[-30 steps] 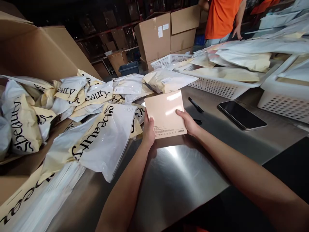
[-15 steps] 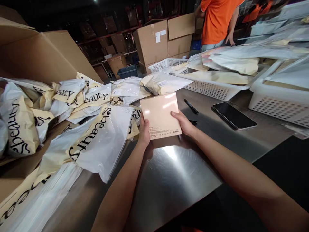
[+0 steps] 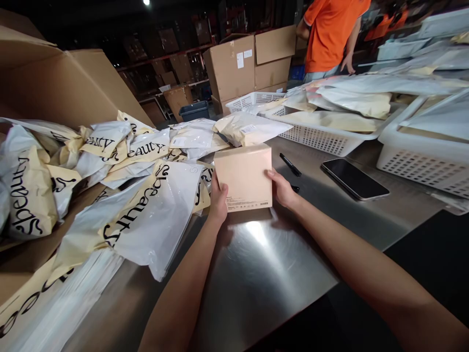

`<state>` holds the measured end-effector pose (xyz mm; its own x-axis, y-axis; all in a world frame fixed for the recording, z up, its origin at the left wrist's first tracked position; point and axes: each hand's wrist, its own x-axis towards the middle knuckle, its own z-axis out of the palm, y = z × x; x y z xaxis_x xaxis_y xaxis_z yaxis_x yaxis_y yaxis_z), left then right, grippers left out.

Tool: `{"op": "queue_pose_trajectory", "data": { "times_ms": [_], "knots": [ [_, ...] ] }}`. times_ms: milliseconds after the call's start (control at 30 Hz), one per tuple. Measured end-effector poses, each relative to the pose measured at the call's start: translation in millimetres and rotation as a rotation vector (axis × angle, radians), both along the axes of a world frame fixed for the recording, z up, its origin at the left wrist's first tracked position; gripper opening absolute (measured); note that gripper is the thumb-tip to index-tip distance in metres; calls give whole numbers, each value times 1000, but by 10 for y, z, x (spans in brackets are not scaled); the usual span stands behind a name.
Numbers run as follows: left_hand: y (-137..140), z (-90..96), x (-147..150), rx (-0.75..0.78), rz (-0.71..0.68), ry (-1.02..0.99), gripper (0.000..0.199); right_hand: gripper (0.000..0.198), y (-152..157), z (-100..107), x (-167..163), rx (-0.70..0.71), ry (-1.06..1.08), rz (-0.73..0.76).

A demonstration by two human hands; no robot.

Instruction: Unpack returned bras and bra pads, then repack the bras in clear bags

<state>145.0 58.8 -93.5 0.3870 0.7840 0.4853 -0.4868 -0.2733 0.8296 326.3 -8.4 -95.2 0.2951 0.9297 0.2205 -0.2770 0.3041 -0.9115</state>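
Note:
A cream-coloured box [image 3: 244, 178] is held up over the metal table [image 3: 271, 274], its broad face toward me with small print along the lower edge. My left hand [image 3: 219, 200] grips its left side, thumb on the front edge. On the right side, my right hand [image 3: 284, 188] has its thumb against the box's edge; the fingers behind are hidden. Just right of the box lie a black marker [image 3: 290, 165] and another black object [image 3: 295, 188], mostly covered by my right hand.
Printed plastic bags [image 3: 146, 215] are heaped at left before a large open carton [image 3: 84, 83]. A smartphone [image 3: 354, 179] lies at right. White baskets [image 3: 326, 142] with packed bags stand behind it. A person in an orange shirt [image 3: 331, 34] stands at the back near cardboard boxes [image 3: 230, 68].
The box has tilted so that its top side now shows, and the glare on its front face is gone. Both hands still grip its sides.

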Motion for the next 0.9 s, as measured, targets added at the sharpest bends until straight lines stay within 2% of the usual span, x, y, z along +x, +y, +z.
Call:
{"op": "queue_pose_trajectory", "data": {
  "times_ms": [100,267,367,533,633,767,900],
  "knots": [
    [8,64,-23,43,60,-32,59,62,-15,77,26,105,-67,-52],
    [-76,128,26,13,124,-83,56,69,-143,234,-86,124,-120,-23],
    [-172,162,74,-67,217,-117,58,75,-235,272,-143,122,-177,-8],
    [-250,306,73,-242,311,-138,46,75,-340,286,-116,183,-228,-21],
    [-179,405,27,-341,327,-180,40,71,-399,324,-105,255,-289,20],
    [-49,455,-15,-473,332,-198,33,64,-476,403,-137,311,-493,71],
    [-13,419,-11,-547,296,-162,36,57,-524,452,-193,369,-676,-6]
  ]
}}
